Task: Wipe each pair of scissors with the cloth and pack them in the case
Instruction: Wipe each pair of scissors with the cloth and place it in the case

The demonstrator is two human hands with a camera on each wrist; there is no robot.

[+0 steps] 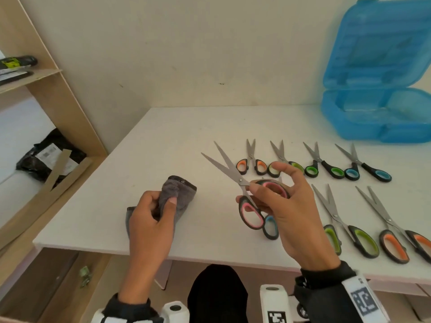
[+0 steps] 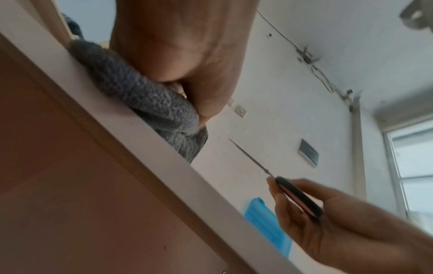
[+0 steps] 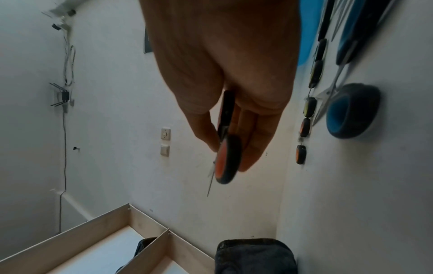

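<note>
My right hand [image 1: 279,201] holds a large pair of pink-handled scissors [image 1: 233,178] by the handles above the white table [image 1: 163,141], blades spread and pointing up-left. In the right wrist view the same scissors [image 3: 228,159] sit edge-on between thumb and fingers. My left hand [image 1: 154,217] grips a bunched grey cloth [image 1: 179,194] that rests on the table near the front edge; the cloth [image 2: 140,96] bulges under the palm in the left wrist view. The open blue case [image 1: 377,96] stands at the back right with its lid leaning on the wall.
Several scissors lie in two rows right of my hand: small orange [image 1: 250,159], green [image 1: 324,164] and blue [image 1: 363,165] pairs behind, large green [image 1: 345,224] and orange [image 1: 396,234] pairs in front. A blue handle [image 1: 270,227] lies under my hand. A wooden shelf [image 1: 46,94] stands left.
</note>
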